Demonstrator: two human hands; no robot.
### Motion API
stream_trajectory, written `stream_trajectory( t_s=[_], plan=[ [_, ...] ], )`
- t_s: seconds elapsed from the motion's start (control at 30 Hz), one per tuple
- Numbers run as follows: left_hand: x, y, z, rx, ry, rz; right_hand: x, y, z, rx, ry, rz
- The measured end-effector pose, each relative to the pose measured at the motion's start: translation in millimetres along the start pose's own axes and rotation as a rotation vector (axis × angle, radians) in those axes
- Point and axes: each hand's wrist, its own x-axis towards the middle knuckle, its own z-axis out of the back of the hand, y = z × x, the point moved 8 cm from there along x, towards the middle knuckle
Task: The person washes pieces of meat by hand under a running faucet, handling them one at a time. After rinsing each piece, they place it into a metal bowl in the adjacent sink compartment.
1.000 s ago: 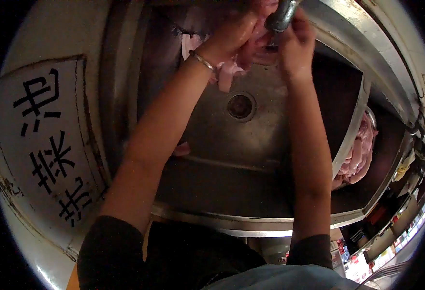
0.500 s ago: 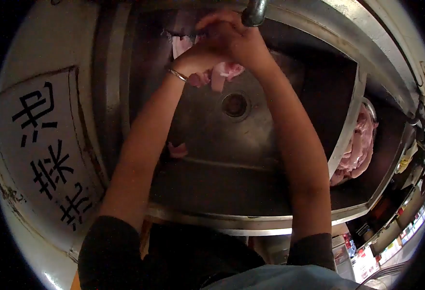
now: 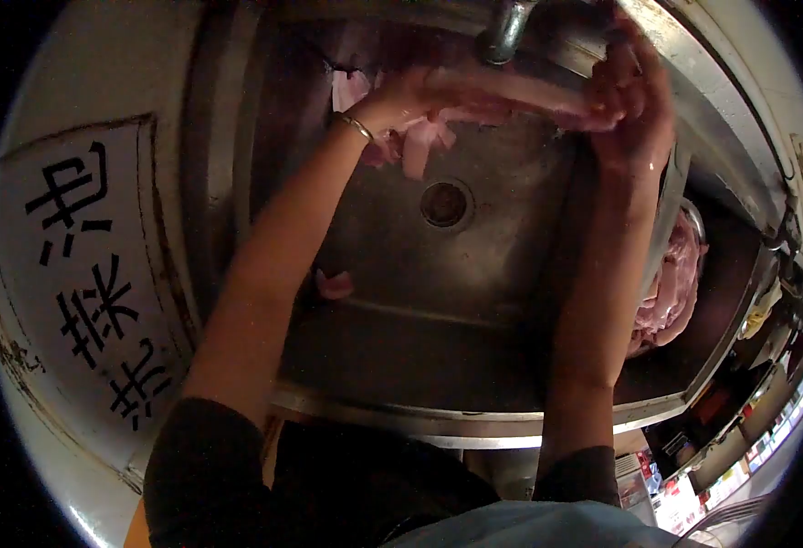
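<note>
A long strip of raw meat (image 3: pixel 520 91) stretches between my two hands, over the far part of the metal sink (image 3: pixel 474 265). My left hand (image 3: pixel 406 99), with a bracelet at the wrist, is closed round the strip's left end. At the other end my right hand (image 3: pixel 637 114) grips it near the sink's right edge, some fingers raised. Several cut pieces of meat (image 3: pixel 424 146) lie beneath and beside my left hand. One small piece of meat (image 3: pixel 335 284) rests alone on the sink's left side.
A faucet (image 3: pixel 508 32) hangs over the far edge, close behind the strip. The round drain (image 3: pixel 447 204) sits mid-basin. Right of the divider, a bowl heaped with meat (image 3: pixel 671 283) stands in a second basin. A sign with black characters (image 3: pixel 82 265) is on the left.
My right hand has moved right, away from my left hand, and the meat strip now shows stretched between them. The view has shifted slightly.
</note>
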Motion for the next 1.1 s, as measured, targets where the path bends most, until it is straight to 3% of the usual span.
stream_trajectory(
  t_s=[0.03,0.07,0.13,0.17,0.27,0.33,0.47,0.57,0.63,0.67,0.73,0.83,0.87,0.93,0.97,1.0,1.03,1.07,1.1],
  plan=[
    [-1.2,-8.0,4.8,-0.053,-0.061,0.093,-6.0,-1.1,17.8,-0.227,-0.077,-0.087],
    [-3.7,-23.8,7.0,-0.052,-0.062,0.090,-11.9,-8.1,11.3,-0.228,-0.075,-0.085],
    [-7.5,-52.7,5.4,-0.085,-0.023,0.053,-24.0,-35.8,-20.0,-0.573,0.066,-0.066],
    [-6.0,-58.0,-0.7,-0.084,-0.021,0.051,-27.8,-52.7,-18.7,-0.575,0.064,-0.064],
    [5.5,-69.1,-11.5,-0.205,-0.111,-0.012,-25.3,-74.2,-10.4,-0.644,0.085,0.058],
    [4.6,-66.6,-1.9,-0.025,-0.286,-0.016,-24.5,-80.9,-2.3,-0.977,0.067,-0.036],
    [1.5,-72.6,-3.6,0.130,-0.286,-0.031,-25.6,-72.7,-5.0,-0.948,0.056,-0.123],
    [-1.1,-87.1,-5.6,-0.134,-0.308,-0.119,-22.4,-62.2,-2.3,-0.777,-0.045,-0.230],
    [4.1,-78.3,-6.4,-0.138,-0.271,-0.048,-18.9,-30.7,-24.9,-0.815,0.041,-0.022],
    [5.1,-73.1,-6.5,-0.139,-0.270,-0.049,-16.1,-16.3,-32.8,-0.816,0.040,-0.021],
    [3.5,-72.1,-5.9,-0.191,-0.299,-0.273,-12.2,9.3,-47.3,-0.526,0.066,-0.017],
    [4.9,-49.7,-5.6,-0.248,-0.188,-0.223,-16.5,17.7,-51.0,-0.277,-0.078,0.126],
    [-1.3,-49.6,-5.6,-0.236,-0.132,-0.152,-18.9,5.7,-43.8,-0.218,-0.097,-0.076],
    [-10.1,-50.9,-14.4,-0.172,0.000,-0.060,-24.8,-7.7,-43.6,-0.154,-0.223,-0.200],
    [-13.1,-47.1,-16.2,-0.155,0.045,-0.042,-23.6,-1.2,-35.7,-0.478,-0.074,0.242],
    [-16.1,-39.3,-18.9,-0.137,0.080,-0.024,-25.1,-2.5,-39.3,-0.600,-0.089,0.073],
    [-19.3,-30.5,-17.9,-0.108,0.098,0.000,-26.1,-19.1,-42.3,-0.481,-0.019,0.058],
    [-23.6,-20.9,-14.2,-0.105,0.105,0.032,-27.2,-23.7,-47.6,-0.790,0.054,0.113],
    [-21.0,-10.5,-9.7,-0.182,0.115,0.059,-27.4,-41.2,-45.3,-0.825,0.096,0.013]
  ],
)
